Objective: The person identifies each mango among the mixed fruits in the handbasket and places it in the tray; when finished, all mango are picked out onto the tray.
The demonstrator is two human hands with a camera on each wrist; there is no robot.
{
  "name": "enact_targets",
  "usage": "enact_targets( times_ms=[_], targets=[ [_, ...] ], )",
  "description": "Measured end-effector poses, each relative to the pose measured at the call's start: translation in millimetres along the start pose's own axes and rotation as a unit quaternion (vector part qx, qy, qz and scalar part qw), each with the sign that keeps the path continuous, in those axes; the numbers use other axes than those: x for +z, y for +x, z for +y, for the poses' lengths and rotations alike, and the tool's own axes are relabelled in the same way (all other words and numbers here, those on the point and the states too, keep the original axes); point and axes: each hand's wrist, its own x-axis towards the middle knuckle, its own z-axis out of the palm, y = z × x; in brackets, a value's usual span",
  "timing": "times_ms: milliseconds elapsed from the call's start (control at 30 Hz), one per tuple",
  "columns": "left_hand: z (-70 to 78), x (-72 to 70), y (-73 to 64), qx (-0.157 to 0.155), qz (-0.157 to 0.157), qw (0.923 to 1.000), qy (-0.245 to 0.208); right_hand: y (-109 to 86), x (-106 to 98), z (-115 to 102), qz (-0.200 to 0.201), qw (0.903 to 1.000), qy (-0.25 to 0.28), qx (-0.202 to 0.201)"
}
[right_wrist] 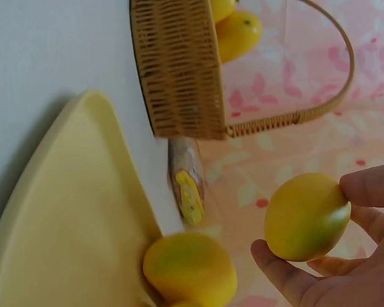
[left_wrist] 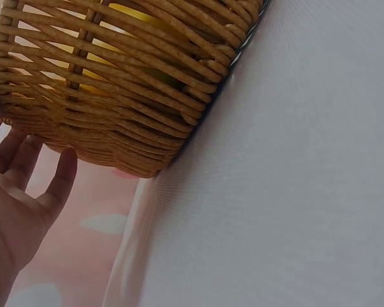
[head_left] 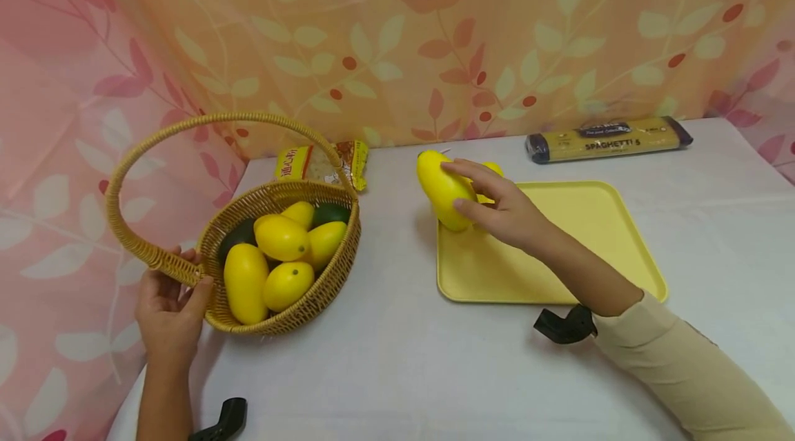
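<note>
My right hand (head_left: 497, 203) holds a yellow mango (head_left: 442, 185) between thumb and fingers, over the left edge of the yellow tray (head_left: 559, 292). In the right wrist view that mango (right_wrist: 307, 217) is clear of the tray. Another mango (right_wrist: 191, 268) lies at the tray's far end; in the head view my hand partly hides it. My left hand (head_left: 170, 310) grips the wicker basket (head_left: 310, 303) at the foot of its handle, thumb on the near side. Several yellow mangoes (head_left: 245, 282) and dark green fruits (head_left: 239, 241) fill the basket. In the left wrist view my fingers (left_wrist: 61, 176) are beside its woven wall.
A yellow food packet (head_left: 357, 165) lies behind the basket. At the back right, a pack of spaghetti (head_left: 609, 141) lies near the patterned cloth backdrop (head_left: 397, 47). A white cloth (head_left: 385, 358) covers the table.
</note>
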Motion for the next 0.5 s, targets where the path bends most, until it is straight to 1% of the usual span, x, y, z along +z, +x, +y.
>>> enact_targets(
  times_ms=[133,333,500],
  targets=[
    [0.3,-0.8,0.3,0.003,-0.001,1.0000,-0.003,-5.2,-16,0,0.028,0.9994,-0.014,0.015],
    [2.1,0.0,-1.0,-0.009,0.015,0.9998,0.006,-7.0,-42,0,0.077,0.9961,-0.039,0.020],
    [1.4,-0.3,-0.3,-0.001,0.018,0.9998,0.003,-7.2,-59,3,0.103,0.9913,-0.047,0.067]
  ],
)
